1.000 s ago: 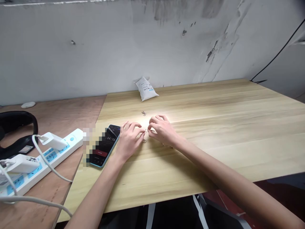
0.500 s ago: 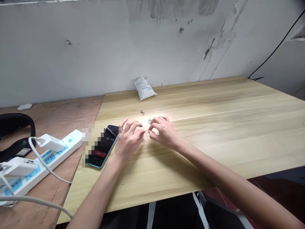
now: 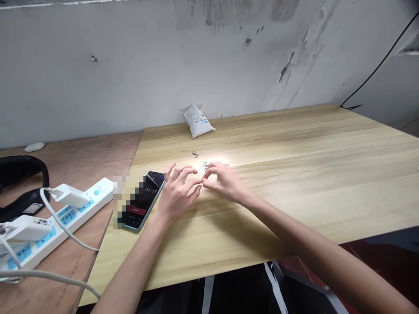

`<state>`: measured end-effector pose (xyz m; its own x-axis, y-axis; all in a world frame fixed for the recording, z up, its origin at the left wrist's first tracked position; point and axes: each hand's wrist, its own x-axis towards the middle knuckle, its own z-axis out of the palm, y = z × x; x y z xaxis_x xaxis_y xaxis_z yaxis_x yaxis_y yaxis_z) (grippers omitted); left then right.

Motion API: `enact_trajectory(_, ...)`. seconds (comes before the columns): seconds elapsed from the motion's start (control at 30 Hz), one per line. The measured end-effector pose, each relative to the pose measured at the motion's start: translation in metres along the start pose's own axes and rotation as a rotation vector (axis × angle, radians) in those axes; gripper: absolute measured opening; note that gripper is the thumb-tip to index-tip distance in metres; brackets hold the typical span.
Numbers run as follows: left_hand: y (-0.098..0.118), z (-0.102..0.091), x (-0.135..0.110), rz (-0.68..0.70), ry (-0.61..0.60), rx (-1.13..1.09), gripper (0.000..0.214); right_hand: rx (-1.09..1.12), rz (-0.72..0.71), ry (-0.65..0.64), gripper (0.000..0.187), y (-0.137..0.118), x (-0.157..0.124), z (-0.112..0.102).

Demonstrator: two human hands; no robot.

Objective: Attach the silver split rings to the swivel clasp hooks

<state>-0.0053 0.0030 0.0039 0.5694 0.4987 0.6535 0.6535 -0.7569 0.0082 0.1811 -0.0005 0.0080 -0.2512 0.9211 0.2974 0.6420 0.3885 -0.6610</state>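
Observation:
My left hand [image 3: 176,191] is in a pinch over the table, thumb and index finger meeting at a small metal ring [image 3: 202,182] that their tips mostly hide. From the other side, the thumb and index finger of my right hand [image 3: 223,181] close on the same spot, so the fingertips of both hands nearly touch. Just beyond the right fingers lies a small pile of thin metal rings [image 3: 206,165]. A second little cluster of metal rings [image 3: 195,154] rests farther back on the wooden tabletop [image 3: 294,174].
A phone [image 3: 144,203] showing a timer lies left of my left hand. Behind the rings, a white labelled packet [image 3: 198,121] sits near the wall. On the brown surface at left are a power strip [image 3: 78,210] with plugs and cables, and a black headset [image 3: 41,174].
My hands have drawn slightly closer together. The ring that showed clearly between them is now mostly hidden by fingertips, and the loop below my left fingers no longer shows.

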Motion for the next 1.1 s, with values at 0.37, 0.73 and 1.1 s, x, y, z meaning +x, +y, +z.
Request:
enact_trajectory(0.37,0.002,0.0,-0.003,-0.229,-0.041,-0.185,0.007,0.109,-0.034,0.069,0.012,0.0,-0.002,0.001)
enact_trajectory(0.73,-0.002,-0.002,-0.003,-0.252,-0.032,-0.163,0.007,-0.267,-0.333,0.112,0.021,0.014,-0.016,-0.001)
enact_trajectory(1.1,0.002,-0.002,-0.002,-0.219,-0.04,-0.183,0.009,-0.165,-0.259,0.011,0.015,0.021,-0.007,0.002)
